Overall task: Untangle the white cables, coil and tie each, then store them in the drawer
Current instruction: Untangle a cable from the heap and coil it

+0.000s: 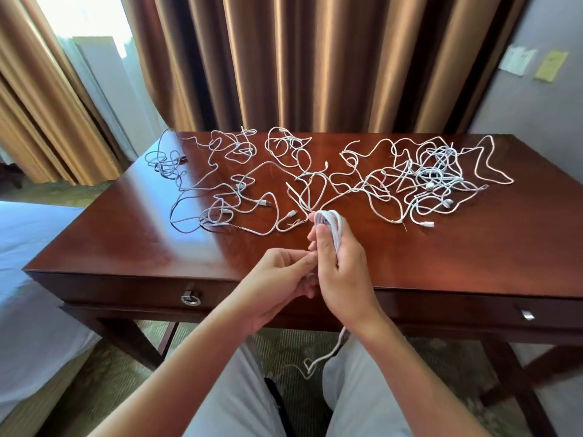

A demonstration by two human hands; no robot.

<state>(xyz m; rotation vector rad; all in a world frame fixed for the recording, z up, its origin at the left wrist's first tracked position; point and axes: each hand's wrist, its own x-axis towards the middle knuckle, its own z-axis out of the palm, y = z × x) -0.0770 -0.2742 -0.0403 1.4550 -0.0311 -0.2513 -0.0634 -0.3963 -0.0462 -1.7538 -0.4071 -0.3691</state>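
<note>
Coil [332, 227] upright in right hand [339, 269], tail [331, 351] hanging floorward.

Backdrop: bronze curtains [284, 58] | Left: daylit window [91, 26], bed [28, 247] | Right: grey wall [542, 99] with notes | Floor: patterned carpet [284, 345]

arms: bare to the frame edge, no sleeves | left hand [277, 275]: no rings or watch | right hand [339, 272]: same | legs: light grey trousers [362, 402]
</note>
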